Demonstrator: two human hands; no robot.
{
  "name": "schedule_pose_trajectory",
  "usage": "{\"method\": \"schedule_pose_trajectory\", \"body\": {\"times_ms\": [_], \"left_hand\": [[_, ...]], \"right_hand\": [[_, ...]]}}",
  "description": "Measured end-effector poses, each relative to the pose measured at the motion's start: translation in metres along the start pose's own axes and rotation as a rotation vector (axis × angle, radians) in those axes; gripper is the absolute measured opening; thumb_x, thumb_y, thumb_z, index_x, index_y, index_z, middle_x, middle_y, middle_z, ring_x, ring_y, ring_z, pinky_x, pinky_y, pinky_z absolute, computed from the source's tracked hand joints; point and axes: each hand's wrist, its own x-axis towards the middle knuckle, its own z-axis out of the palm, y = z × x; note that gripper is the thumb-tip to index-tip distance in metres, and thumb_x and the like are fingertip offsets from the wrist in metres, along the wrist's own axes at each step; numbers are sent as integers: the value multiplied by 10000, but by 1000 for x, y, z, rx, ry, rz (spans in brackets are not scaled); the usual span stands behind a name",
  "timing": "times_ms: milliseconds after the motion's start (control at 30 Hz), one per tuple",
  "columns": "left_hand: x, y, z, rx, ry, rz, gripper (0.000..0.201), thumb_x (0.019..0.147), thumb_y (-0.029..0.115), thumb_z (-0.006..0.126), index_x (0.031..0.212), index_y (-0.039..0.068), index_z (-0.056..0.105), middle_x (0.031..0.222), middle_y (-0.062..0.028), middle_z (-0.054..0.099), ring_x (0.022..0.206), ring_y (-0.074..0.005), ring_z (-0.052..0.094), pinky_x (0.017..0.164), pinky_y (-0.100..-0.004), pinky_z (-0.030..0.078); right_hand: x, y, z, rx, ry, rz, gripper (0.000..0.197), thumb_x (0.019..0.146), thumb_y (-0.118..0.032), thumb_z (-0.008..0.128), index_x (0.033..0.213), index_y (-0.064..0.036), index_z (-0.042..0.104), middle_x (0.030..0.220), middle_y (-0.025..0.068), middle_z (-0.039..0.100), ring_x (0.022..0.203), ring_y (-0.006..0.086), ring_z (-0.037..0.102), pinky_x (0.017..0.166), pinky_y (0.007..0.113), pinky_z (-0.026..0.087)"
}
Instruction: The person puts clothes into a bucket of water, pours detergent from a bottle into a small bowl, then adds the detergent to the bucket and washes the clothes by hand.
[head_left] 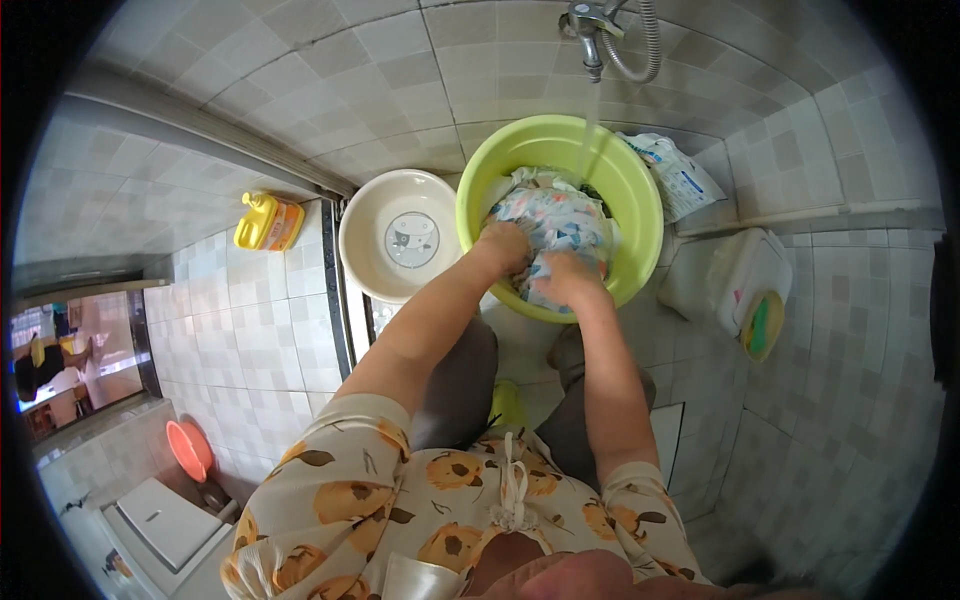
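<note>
A light-green basin (640, 255) stands under the wall tap (590, 35), and a thin stream of water runs into it. Heaped inside is wet white cloth (550, 212) with a blue and orange pattern. My left hand (506, 248) is closed on the cloth at its left side, with the fingertips partly hidden in the folds. Beside it, my right hand (568, 280) grips the cloth at the near side of the heap. How far down the cloth reaches in the basin is hidden.
A cream basin (365, 240) with a printed bottom touches the green one on the left. Behind the green basin's right side lies a white plastic packet (675, 178). A lidded bin (745, 285) stands right, a yellow jug (268, 222) left beyond the doorway sill (335, 285).
</note>
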Motion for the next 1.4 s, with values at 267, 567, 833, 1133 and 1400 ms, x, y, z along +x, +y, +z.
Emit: {"method": "schedule_pose_trajectory", "body": {"times_ms": [267, 567, 833, 1133, 1400], "left_hand": [[-80, -66, 24, -574, 1295, 76, 343, 783, 85, 672, 1115, 55, 591, 1159, -190, 587, 1051, -358, 568, 877, -417, 480], [-92, -200, 233, -1572, 644, -1103, 651, 784, 242, 675, 1346, 58, 403, 1309, -208, 456, 1180, -382, 458, 949, -510, 425], [-67, -214, 288, -2489, 762, -976, 486, 854, 222, 622, 1260, 39, 427, 1186, -162, 548, 1032, -319, 574, 826, -495, 490], [-66, -200, 251, -2227, 758, -1070, 148, 761, 73, 619, 890, 54, 547, 806, -98, 561, 602, -213, 540, 469, -328, 456], [-135, -199, 206, -2290, 874, -977, 128, 732, 48, 599, 824, 53, 510, 704, -66, 472, 522, -187, 439, 422, -310, 359]], "right_hand": [[-5, -23, -17, 133, 281, 75, 454, 851, -317, 621, 1209, -47, 547, 1108, 205, 580, 1071, 366, 550, 868, 483, 456], [7, -34, -7, 124, 259, 32, 466, 890, -356, 552, 1252, -62, 543, 1239, 164, 563, 1145, 335, 524, 937, 440, 414], [11, -43, -13, 178, 265, -9, 442, 894, -345, 547, 1222, -50, 563, 1232, 173, 568, 1132, 349, 529, 924, 429, 418], [-4, -40, -17, 177, 261, 24, 434, 893, -350, 543, 1227, -74, 564, 1215, 171, 579, 1118, 352, 538, 915, 474, 413], [-1, -29, 8, 241, 423, -182, 396, 875, -282, 573, 1173, -22, 578, 1114, 193, 611, 1010, 361, 579, 874, 427, 448]]}}
